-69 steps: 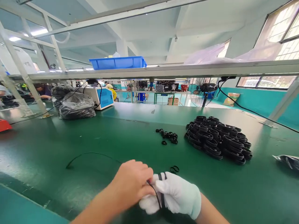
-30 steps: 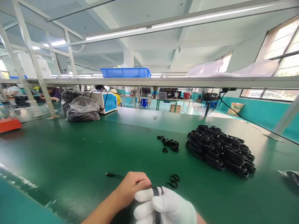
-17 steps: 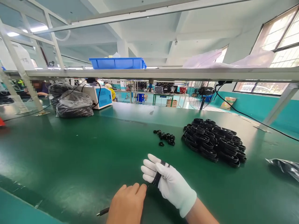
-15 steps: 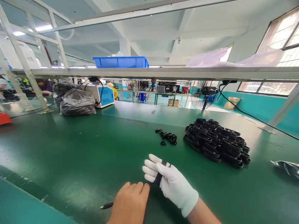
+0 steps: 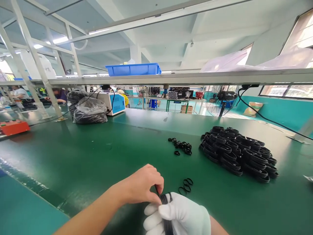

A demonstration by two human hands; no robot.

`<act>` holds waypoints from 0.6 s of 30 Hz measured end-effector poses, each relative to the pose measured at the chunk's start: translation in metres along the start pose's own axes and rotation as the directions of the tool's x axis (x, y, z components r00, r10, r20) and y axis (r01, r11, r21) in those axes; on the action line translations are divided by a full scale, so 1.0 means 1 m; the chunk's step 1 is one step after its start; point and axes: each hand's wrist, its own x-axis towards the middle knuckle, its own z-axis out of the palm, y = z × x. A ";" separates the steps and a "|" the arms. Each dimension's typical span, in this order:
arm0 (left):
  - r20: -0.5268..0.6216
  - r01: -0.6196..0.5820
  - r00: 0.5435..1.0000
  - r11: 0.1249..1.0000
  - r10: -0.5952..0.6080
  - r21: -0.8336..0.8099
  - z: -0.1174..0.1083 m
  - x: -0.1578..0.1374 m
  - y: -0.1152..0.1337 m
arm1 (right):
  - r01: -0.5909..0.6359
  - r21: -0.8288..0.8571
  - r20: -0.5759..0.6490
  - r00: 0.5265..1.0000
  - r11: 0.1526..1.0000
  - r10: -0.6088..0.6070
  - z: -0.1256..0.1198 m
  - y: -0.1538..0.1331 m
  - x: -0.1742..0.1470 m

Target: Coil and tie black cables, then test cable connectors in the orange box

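Note:
A black cable (image 5: 168,226) lies in several turns across the fingers of my right hand (image 5: 183,212), which wears a white glove. The thumb presses on the coil and the fingers curl behind it. My left hand (image 5: 146,184), bare, pinches a length of the same cable between thumb and fingers just above the coil. A black band also shows around a gloved finger. Beyond the glove, several small black rings (image 5: 187,186) lie on the green table. The cable's ends cannot be seen.
Farther back sit a cluster of small black rings (image 5: 182,146) and a large pile of coiled black cables (image 5: 237,151). Bagged dark goods (image 5: 89,111) and a blue-white machine (image 5: 114,102) stand at the back left, a red box (image 5: 15,127) far left. A shelf (image 5: 181,78) spans above.
My left hand has risen from the table side to above the gloved hand with the cable. The right hand has dropped lower, its fingers more curled. The view has shifted left, and near rings now show.

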 end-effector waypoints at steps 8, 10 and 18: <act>-0.101 0.044 0.994 0.999 -0.046 -0.016 0.008 -0.011 0.010 | 0.053 -0.002 -0.084 0.995 0.999 -0.053 -0.009 0.001 0.003; -0.012 0.126 0.991 0.954 -0.135 -0.271 0.006 -0.008 0.010 | 0.043 -0.006 -0.046 0.998 0.999 -0.043 -0.013 0.002 0.001; 0.241 0.330 0.928 0.328 -0.285 -0.885 0.027 -0.001 0.005 | 0.094 -0.012 0.139 0.986 0.996 -0.091 -0.010 -0.001 -0.008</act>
